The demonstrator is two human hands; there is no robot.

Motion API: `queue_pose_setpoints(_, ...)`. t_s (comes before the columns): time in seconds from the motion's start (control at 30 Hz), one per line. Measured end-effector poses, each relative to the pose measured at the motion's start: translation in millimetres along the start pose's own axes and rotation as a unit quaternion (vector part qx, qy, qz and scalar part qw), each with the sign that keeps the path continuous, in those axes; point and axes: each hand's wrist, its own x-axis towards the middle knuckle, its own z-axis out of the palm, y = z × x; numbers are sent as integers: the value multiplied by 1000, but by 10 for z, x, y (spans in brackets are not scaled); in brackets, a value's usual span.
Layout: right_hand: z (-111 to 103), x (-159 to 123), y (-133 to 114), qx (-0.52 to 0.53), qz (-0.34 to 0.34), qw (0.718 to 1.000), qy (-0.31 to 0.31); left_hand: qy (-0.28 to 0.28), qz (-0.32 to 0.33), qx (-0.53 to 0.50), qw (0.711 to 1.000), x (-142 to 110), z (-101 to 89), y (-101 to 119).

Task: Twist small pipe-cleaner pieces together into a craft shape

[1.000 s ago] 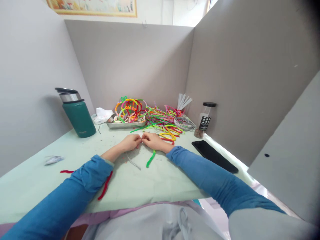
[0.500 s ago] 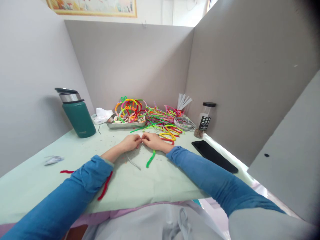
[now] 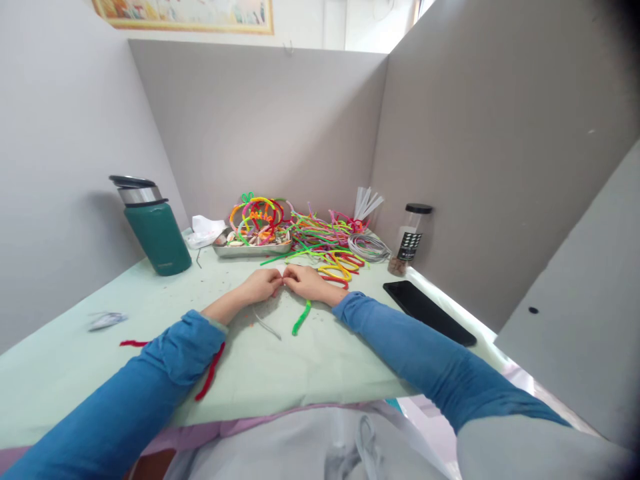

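My left hand (image 3: pixel 261 285) and my right hand (image 3: pixel 303 281) meet fingertip to fingertip over the middle of the table. Both are closed in a pinch. A small white piece (image 3: pixel 281 269) shows at their fingertips; its kind is too small to tell. Below my right hand lies a short green pipe cleaner (image 3: pixel 301 319). A thin grey wire (image 3: pixel 267 324) rests on the cloth near my left wrist. Under my left forearm a red pipe cleaner (image 3: pixel 211 375) sticks out, partly hidden by the sleeve. Yellow and red handled scissors (image 3: pixel 336 270) lie just beyond my right hand.
A metal tray (image 3: pixel 253 251) holds bent pipe cleaner shapes and bits. Beside it are loose pipe cleaners (image 3: pixel 320 233) and a grey wire coil (image 3: pixel 369 247). A green bottle (image 3: pixel 159 237) stands left; a clear jar (image 3: pixel 409 241) and black phone (image 3: pixel 429 312) are right. Grey partitions surround the table.
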Motion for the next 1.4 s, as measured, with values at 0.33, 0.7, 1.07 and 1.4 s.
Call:
queue_pose_setpoints(0.33, 2, -3, 3, 1, -2, 1000, -1, -3, -8, -7, 1000, -7, -5, 17)
queue_pose_setpoints(0.7, 25, 11, 44, 7, -5, 1000, 6, -2, -19, -14, 1000, -10, -13, 29)
queue_pose_setpoints(1.07, 31, 15, 47, 12, 2, 1000, 3, 1, -6, -26, 1000, 25, 22, -39)
queue_pose_setpoints(1.4, 21, 21, 33, 20, 4, 1000, 3, 14, 0, -8, 1000, -3, 5, 7)
